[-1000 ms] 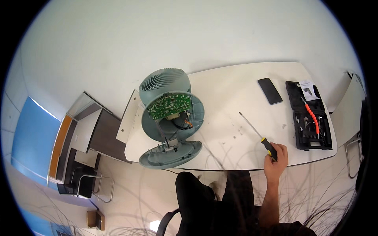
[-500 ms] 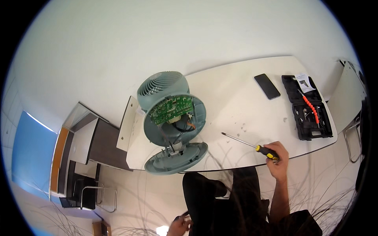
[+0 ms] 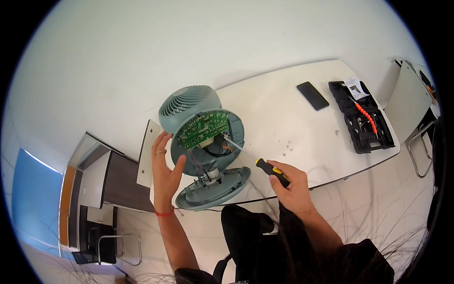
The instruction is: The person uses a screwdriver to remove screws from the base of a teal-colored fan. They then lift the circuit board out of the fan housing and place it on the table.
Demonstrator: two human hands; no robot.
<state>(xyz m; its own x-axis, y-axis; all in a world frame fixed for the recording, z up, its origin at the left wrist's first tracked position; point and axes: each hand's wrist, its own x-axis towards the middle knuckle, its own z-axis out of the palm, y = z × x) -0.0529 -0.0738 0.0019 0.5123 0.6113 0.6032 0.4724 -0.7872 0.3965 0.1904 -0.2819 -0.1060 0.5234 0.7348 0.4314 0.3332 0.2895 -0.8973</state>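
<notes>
The opened fan sits at the near-left corner of the white counter, right by the front edge; its loose round back cover lies flat below it, overhanging the edge a bit. Lots of bare counter to the right of the fan, w/ a few small screws scattered mid-surface. Further right, well apart: a black phone and an open black tool case near the counter's right end. Left of the counter, a narrow gap, then a low dark cabinet.

Room: plain white wall behind, pale tiled floor, a blue panel at far left, chair frames at both sides.

Left hand is upright, palm facing right, fingers spread and loosely curved, cupping the fan's left rim; thumb touches the housing edge. Red band at the wrist. Forearm comes up from the lower edge.

Right hand is wrapped tight around the black-yellow handle of a screwdriver, just off the counter's front edge. Shaft angles up-left, tip inside the fan housing beside the green circuit board and its wires. Can't tell if the tip sits on a screw.
</notes>
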